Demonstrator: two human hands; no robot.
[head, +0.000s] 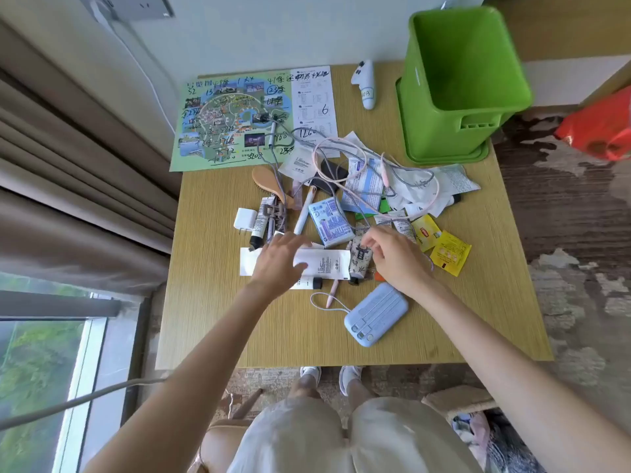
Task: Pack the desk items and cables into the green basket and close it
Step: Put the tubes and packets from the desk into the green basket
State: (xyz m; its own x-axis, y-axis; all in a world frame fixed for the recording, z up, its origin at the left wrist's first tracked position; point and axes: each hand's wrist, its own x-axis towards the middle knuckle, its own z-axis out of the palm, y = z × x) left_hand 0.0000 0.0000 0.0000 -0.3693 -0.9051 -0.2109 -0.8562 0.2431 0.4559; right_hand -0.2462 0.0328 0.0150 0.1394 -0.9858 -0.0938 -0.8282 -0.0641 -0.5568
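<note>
The green basket (pixel 454 97) stands open and empty at the table's far right corner, on its green lid (pixel 444 158). A heap of small items and tangled pink and grey cables (pixel 362 165) covers the middle of the table. My left hand (pixel 278 264) lies with spread fingers over a white tube (pixel 324 262). My right hand (pixel 396 256) reaches with curled fingers to a patterned tube (pixel 360 259) and touches its top. A blue power bank (pixel 377 314) lies near the front, below my right hand.
A map sheet (pixel 235 121) and a white remote (pixel 365 83) lie at the back. A white charger plug (pixel 245 220), a tissue pack (pixel 329 221), a wooden brush (pixel 269 180) and yellow tea sachets (pixel 449 252) are in the pile. A curtain hangs left; a red bag (pixel 601 131) lies right.
</note>
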